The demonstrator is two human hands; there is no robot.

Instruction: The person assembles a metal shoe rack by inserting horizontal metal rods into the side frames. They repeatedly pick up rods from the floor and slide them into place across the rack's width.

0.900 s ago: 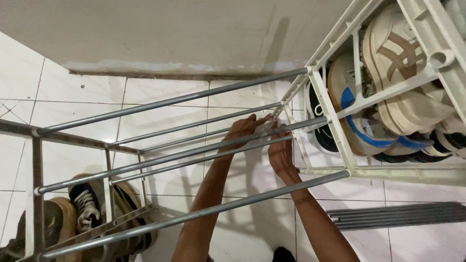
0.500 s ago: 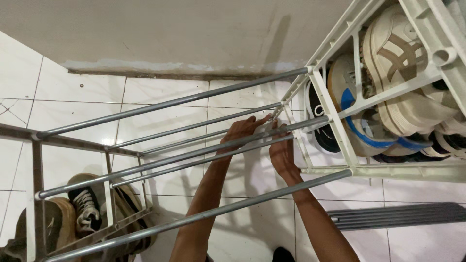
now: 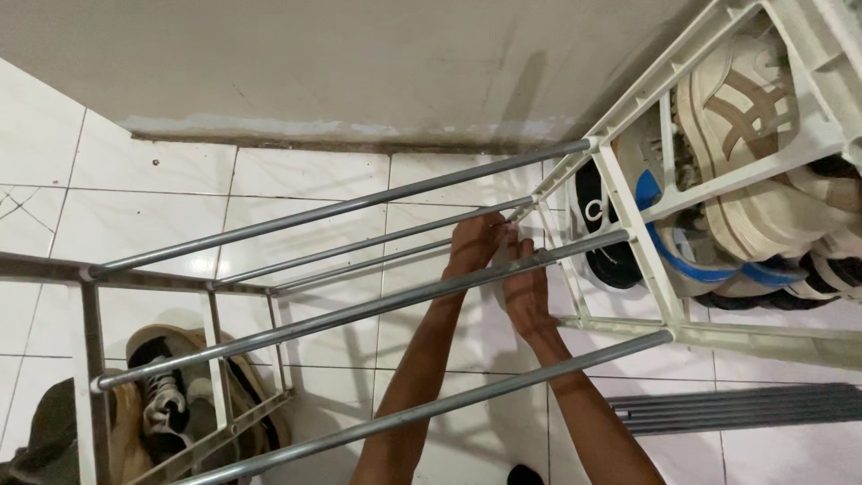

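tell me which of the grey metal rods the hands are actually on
The lower, inner rod, whose right end meets the white side frame. Both the left hand and right hand grip there; the upper rods cross above the arms, untouched.

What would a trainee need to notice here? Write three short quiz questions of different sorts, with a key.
1. True or false: both hands, the left hand and the right hand, reach between the metal rods of the shoe rack.
2. Where do the spare rods lie? A) on the floor tiles at the right B) on top of the rack C) in the left hand
3. Fill in: the black and white sneaker at lower left lies ___ the rods.

Key: 1 true; 2 A; 3 below
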